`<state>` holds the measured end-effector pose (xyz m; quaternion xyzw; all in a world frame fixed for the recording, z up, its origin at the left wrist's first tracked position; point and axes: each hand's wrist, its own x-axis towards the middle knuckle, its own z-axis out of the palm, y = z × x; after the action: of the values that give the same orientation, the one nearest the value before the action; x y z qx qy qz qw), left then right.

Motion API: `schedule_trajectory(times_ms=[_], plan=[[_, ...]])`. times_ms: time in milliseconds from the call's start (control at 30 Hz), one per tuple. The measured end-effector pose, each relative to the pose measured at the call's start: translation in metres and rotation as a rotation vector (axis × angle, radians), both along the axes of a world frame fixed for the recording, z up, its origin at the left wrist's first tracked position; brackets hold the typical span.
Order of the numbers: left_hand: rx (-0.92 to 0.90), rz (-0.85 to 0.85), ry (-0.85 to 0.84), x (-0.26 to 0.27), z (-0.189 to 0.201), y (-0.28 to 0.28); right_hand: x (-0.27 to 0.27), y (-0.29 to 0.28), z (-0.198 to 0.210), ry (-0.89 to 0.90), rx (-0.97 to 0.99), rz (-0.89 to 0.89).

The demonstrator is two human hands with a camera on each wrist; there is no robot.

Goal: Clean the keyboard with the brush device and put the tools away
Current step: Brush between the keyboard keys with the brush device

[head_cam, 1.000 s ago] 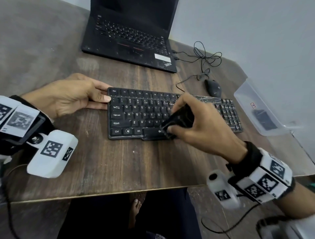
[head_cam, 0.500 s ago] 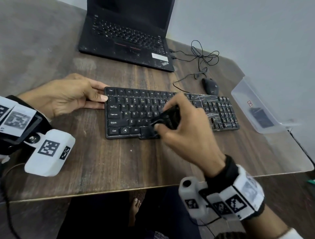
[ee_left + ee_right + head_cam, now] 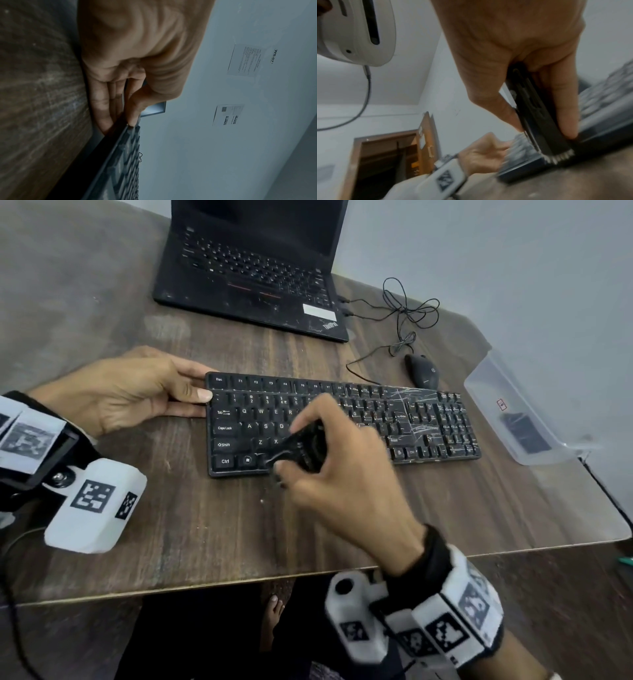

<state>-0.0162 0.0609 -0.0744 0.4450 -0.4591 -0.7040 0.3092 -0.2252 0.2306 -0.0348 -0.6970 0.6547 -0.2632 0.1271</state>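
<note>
Wooden table (image 3: 212,529) against a pale wall, bearing a black keyboard (image 3: 404,419) at centre. Left hand (image 3: 137,392) steadies the keyboard's left end, thumb on its top edge and straight fingers against its side. Right hand (image 3: 346,470) grips a black brush device (image 3: 301,446), thumb and fingers curled round its body; its bristled end meets the keyboard's near edge beside the bottom key row. Behind lie an open laptop (image 3: 246,275), a mouse (image 3: 421,371) with a tangled cable, and a clear plastic box (image 3: 520,419) at the table's right.
</note>
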Motion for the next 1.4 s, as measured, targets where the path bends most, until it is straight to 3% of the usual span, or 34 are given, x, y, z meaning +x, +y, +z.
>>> schedule_trajectory(times_ms=[133, 200, 433, 667, 867, 1033, 1233, 1400], plan=[[-0.001, -0.024, 0.008, -0.002, -0.002, -0.001, -0.051, 0.0, 0.01, 0.146, -0.057, -0.284], [-0.007, -0.051, 0.021, -0.002, -0.003, -0.001, -0.059, 0.001, 0.013, 0.179, -0.074, -0.332], [-0.073, -0.293, 0.073, 0.008, 0.006, 0.002, -0.002, 0.007, 0.002, 0.033, 0.012, 0.02], [-0.107, -0.284, 0.042, 0.008, 0.0, -0.002, -0.053, -0.007, 0.018, 0.093, -0.097, -0.292], [-0.117, -0.318, 0.053, 0.012, 0.002, -0.002, -0.006, -0.005, 0.006, -0.028, 0.001, 0.021], [-0.124, -0.282, 0.057, 0.009, -0.001, -0.003, -0.042, -0.015, 0.014, 0.042, -0.144, -0.267], [-0.101, -0.243, 0.064, 0.009, -0.002, -0.003, -0.003, -0.014, 0.006, 0.01, -0.093, -0.02], [-0.093, -0.218, 0.052, 0.002, 0.002, 0.002, -0.042, -0.021, 0.018, 0.052, -0.114, -0.192]])
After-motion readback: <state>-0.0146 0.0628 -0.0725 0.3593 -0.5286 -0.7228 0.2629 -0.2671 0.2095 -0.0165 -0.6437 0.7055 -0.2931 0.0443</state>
